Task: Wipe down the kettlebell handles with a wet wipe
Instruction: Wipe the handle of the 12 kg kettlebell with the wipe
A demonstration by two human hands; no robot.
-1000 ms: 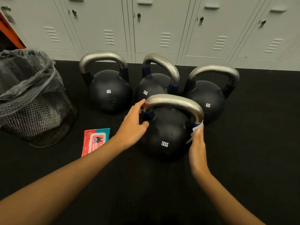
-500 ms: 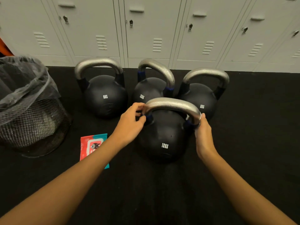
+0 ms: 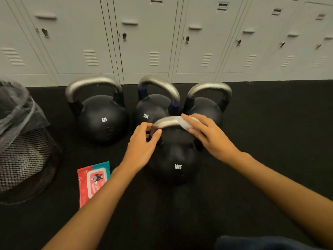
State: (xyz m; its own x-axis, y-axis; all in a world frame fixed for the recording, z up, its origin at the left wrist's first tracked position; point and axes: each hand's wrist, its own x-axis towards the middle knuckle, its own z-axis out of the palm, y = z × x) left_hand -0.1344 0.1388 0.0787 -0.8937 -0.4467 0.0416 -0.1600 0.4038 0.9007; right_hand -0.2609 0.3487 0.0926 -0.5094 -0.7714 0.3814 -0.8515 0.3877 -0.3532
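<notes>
Since the earlier frames, the right hand (image 3: 210,136) has travelled from the right-hand foot of the handle up onto its crown, carrying the wet wipe (image 3: 186,123) with it. The hands now sit close together on the steel handle (image 3: 166,121) of the front kettlebell (image 3: 175,157), which stands on the black floor (image 3: 252,186) before three other kettlebells: left (image 3: 102,118), middle (image 3: 153,109) and right (image 3: 205,107). The right hand's fingers curl over the wipe, pressing it against the top of the handle. The left hand (image 3: 142,147) pinches the handle's left end between thumb and fingers, steadying it.

Risks, as judged from this view: the wipe covers only the upper face, so the underside and the dark-taped feet could be missed unless it is wrapped round. A thin wipe on rough metal may bunch or slip from under the fingers. Sideways force could rock the kettlebell against its close neighbours, pinching fingers. The wipe pack (image 3: 92,179) lies beside the left forearm, with the lined mesh bin (image 3: 25,154) further left.
</notes>
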